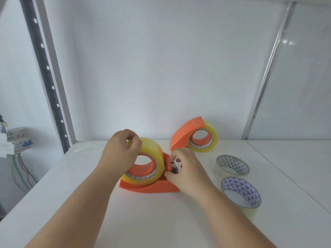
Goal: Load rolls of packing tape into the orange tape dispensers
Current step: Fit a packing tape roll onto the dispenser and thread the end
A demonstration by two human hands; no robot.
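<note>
The left hand (120, 151) is curled over the top of a yellowish tape roll (149, 161), fingers pinched at its upper edge, likely to stop it turning on its hub. The roll stands upright on the orange core of the near dispenser (148, 187), which lies upside down on its curved back on the white table (71, 194), so the roll and blade end face up within reach.

At three o'clock from the roll, the right hand (186, 170) closes its thumb and fingertips around the small dark blade-and-flap part of that dispenser. It is probably feeding the tape's free end through; the end itself is too small to make out.

At one o'clock, farther back, a second dispenser (188, 134) stands already loaded with its own roll (206, 140), parked clear of the work. At four o'clock from the right hand, two spare rolls, one (232, 166) behind the other (240, 192), lie flat, apart from both hands.
</note>
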